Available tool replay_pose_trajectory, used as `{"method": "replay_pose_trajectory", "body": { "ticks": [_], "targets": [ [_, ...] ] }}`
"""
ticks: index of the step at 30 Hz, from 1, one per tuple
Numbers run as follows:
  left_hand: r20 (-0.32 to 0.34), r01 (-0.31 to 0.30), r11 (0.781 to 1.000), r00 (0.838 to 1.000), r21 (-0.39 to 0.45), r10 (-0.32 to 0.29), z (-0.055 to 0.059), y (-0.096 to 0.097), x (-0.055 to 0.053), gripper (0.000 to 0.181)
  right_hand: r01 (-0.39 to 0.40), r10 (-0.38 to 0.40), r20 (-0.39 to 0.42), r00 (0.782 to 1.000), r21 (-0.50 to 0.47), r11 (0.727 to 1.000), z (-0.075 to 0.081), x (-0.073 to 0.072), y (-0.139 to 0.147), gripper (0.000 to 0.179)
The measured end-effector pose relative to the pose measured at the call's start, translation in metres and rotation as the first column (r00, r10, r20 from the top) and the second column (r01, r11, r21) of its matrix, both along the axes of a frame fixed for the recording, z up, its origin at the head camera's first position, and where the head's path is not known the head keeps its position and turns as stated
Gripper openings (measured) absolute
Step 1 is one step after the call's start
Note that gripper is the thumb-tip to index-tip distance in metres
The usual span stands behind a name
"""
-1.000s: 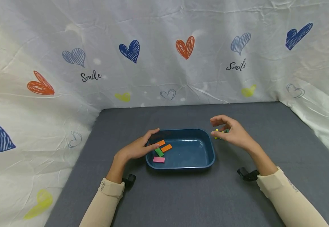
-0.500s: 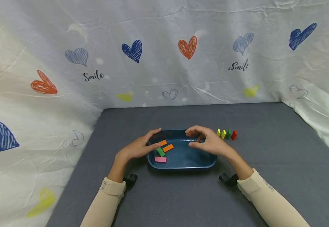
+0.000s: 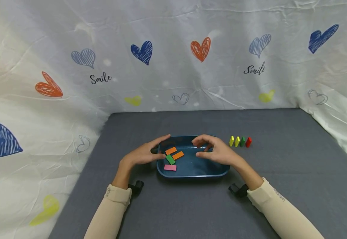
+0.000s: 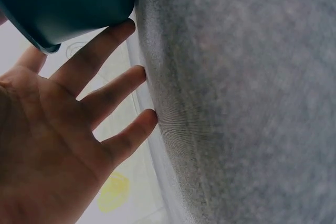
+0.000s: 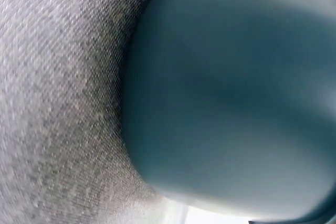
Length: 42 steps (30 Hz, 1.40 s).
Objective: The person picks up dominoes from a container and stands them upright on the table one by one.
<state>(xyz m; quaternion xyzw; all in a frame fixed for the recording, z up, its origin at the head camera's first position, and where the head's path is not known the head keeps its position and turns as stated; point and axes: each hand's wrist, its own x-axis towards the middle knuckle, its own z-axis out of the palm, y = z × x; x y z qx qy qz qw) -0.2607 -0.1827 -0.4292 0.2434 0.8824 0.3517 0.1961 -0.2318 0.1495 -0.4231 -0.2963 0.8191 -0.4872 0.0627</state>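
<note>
A dark blue tray sits on the grey table. At its left end lie two orange blocks, a green block and a pink block. My left hand is at the tray's left end, thumb near the rim; in the left wrist view its fingers spread straight, one fingertip touching the tray's wall. My right hand hovers over the tray's right half, fingers bent loosely and apart from the thumb, nothing seen between them. The tray's outer wall fills most of the right wrist view; no fingers show there.
Right of the tray, two yellow blocks, a green block and a red block stand upright in a row. A white curtain printed with hearts hangs behind the table.
My right hand has moved left from the row of standing blocks to over the tray, uncovering the row. My left thumb has shifted slightly left, off the upper orange block.
</note>
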Motion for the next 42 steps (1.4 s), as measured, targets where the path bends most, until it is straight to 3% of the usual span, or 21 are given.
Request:
{"method": "replay_pose_trajectory", "body": {
  "ticks": [9, 19, 26, 42],
  "targets": [
    [0.035, -0.021, 1.0, 0.999, -0.009, 0.021, 0.0, -0.001, 0.0, 0.079, -0.044, 0.044, 0.011, 0.999, -0.004, 0.999, -0.002, 0.001, -0.012, 0.042],
    [0.046, -0.013, 1.0, 0.999, 0.002, 0.012, -0.002, -0.004, -0.001, 0.08, -0.121, 0.12, 0.042, 0.992, 0.025, 0.992, -0.005, 0.003, -0.046, 0.044],
    [0.048, 0.004, 1.0, 0.999, 0.026, -0.005, -0.003, -0.003, -0.002, 0.08, -0.219, 0.213, 0.13, 0.968, 0.028, 0.975, -0.009, 0.005, -0.066, 0.043],
    [0.027, 0.026, 0.999, 0.999, 0.026, -0.026, -0.002, -0.003, -0.001, 0.08, -0.32, 0.293, 0.247, 0.924, 0.074, 0.945, -0.013, 0.006, -0.08, 0.045]
  ]
}}
